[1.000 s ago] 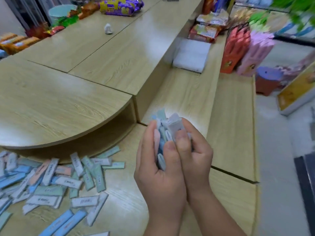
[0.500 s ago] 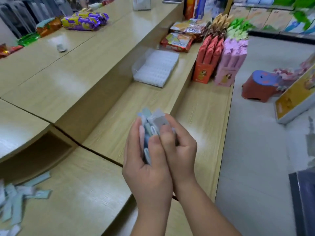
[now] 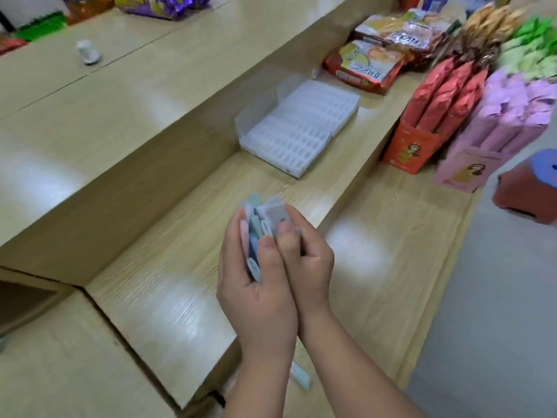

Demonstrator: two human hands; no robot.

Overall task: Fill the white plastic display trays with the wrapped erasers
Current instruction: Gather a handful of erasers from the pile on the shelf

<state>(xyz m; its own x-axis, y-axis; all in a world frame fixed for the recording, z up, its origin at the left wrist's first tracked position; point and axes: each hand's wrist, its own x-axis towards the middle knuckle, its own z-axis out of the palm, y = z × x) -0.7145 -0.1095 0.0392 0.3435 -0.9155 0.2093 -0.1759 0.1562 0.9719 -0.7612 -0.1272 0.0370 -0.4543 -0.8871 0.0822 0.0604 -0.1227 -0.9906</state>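
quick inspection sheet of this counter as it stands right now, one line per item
surface: pale wood stepped counter, glare patches on it.
job's things: white trays on the middle step against the riser, slots look empty; wrapped erasers bunched between the hands; one stray eraser on the ledge below the wrists.
clutter: snack packets, red box and pink box of packets beyond the trays; small white object on the upper counter.
hands: left hand and right hand pressed together, both gripping the bunch.
cables: nothing seen.
surroundings: grey floor, red stool at right.
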